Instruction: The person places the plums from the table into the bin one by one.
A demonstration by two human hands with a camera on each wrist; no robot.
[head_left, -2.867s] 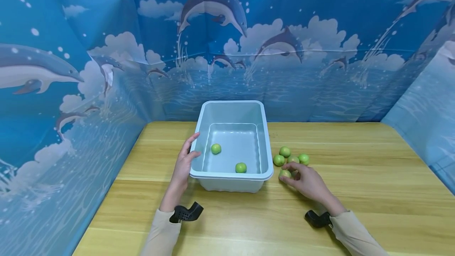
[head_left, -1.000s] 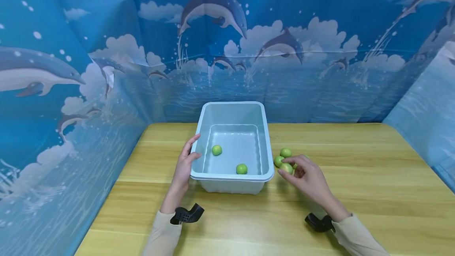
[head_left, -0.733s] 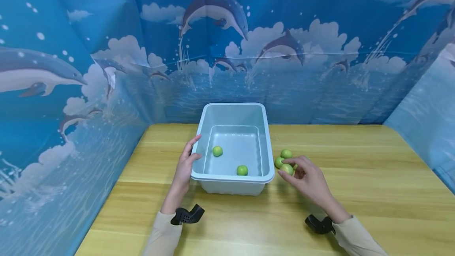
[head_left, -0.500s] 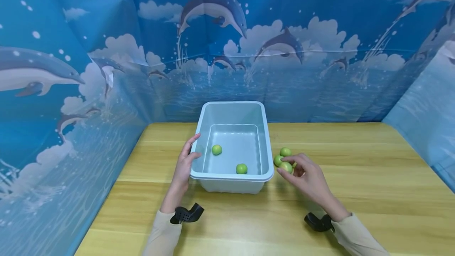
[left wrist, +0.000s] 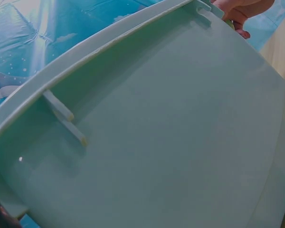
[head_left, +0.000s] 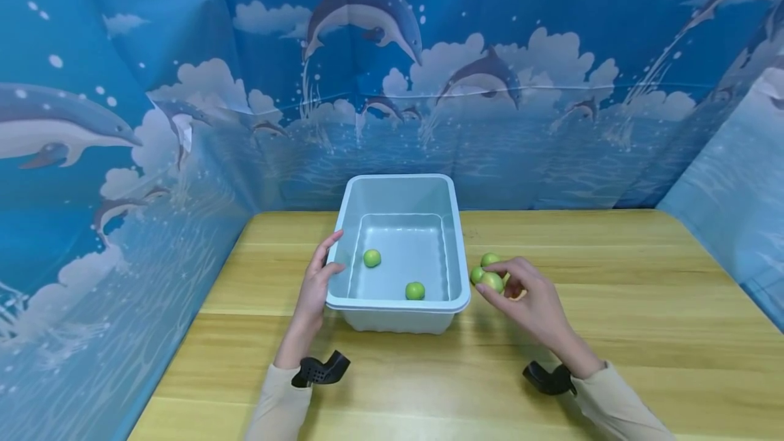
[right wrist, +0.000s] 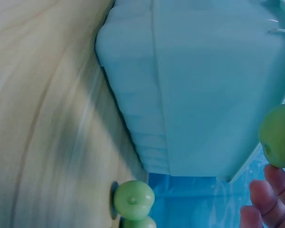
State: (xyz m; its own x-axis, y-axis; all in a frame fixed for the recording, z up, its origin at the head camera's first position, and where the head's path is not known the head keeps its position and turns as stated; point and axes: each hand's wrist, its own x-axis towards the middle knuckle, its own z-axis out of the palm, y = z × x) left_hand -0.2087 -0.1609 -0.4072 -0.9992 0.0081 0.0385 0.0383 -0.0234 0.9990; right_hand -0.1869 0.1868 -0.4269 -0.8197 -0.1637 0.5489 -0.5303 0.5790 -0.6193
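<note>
A pale blue-grey plastic tub (head_left: 396, 306) stands on the wooden table. My left hand (head_left: 315, 288) grips its left rim, thumb on the inner side. Two round green fruits, a left one (head_left: 371, 258) and a right one (head_left: 415, 290), lie apart on the tub's floor. To the right of the tub, my right hand (head_left: 529, 301) pinches another round green fruit (head_left: 492, 282) between thumb and fingers; in the right wrist view this held fruit (right wrist: 278, 135) is off the table, near the tub's rim. Beyond it lie more green fruits (head_left: 478, 274), partly hidden by the hand.
The wooden table (head_left: 612, 305) reaches back to a blue dolphin-printed backdrop (head_left: 490, 141), which also hangs at both sides. The tub's outer wall (right wrist: 209, 95) faces my right hand. In the right wrist view a loose fruit (right wrist: 134, 199) rests on the tabletop with another behind it.
About three seconds ago my right hand was over the fruit on the table; since then it has lifted one, held near the tub's right side. The left hand has kept its grip.
</note>
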